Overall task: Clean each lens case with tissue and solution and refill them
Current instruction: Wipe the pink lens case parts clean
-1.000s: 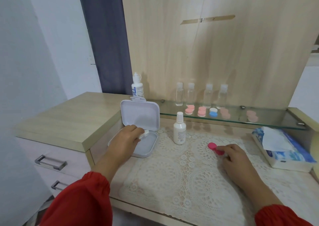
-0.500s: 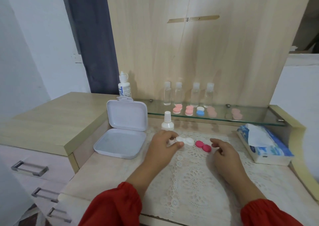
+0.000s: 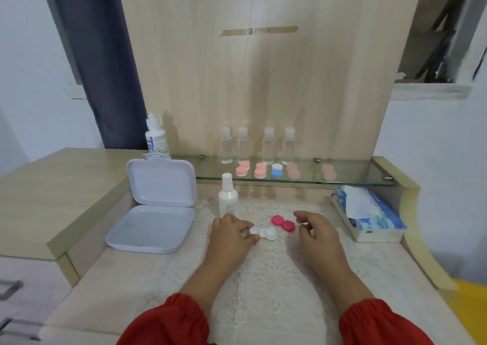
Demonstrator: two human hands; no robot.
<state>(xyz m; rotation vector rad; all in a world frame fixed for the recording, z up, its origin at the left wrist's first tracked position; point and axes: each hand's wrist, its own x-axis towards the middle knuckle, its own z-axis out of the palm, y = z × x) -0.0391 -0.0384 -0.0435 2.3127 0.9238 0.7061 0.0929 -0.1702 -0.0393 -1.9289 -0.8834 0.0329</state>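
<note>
The left hand (image 3: 232,235) grasps the near-left end of a white lens case (image 3: 264,233), thumb and fingers pinched on its left cup while the case lies on the lace mat (image 3: 266,273). The right hand (image 3: 317,232) hovers just right of it, fingers loosely curled and holding nothing; its fingertips sit just beside a magenta lens case (image 3: 283,223), apart from it as far as can be told. That magenta case lies between the 2 hands, slightly beyond the white one and very near it.

Just beyond the left hand stands a small white spray bottle (image 3: 227,195). Left of that hand an open white plastic box (image 3: 155,214) rests with its lid upright, and behind the box stands a solution bottle (image 3: 156,137). Right of the right hand sits a tissue pack (image 3: 369,213) with a sheet sticking up.

Beyond both hands a glass shelf (image 3: 350,176) carries 4 clear bottles (image 3: 257,145) in a row and, in front of them, several pink cases (image 3: 251,169) and 1 blue-and-white case (image 3: 276,170)
</note>
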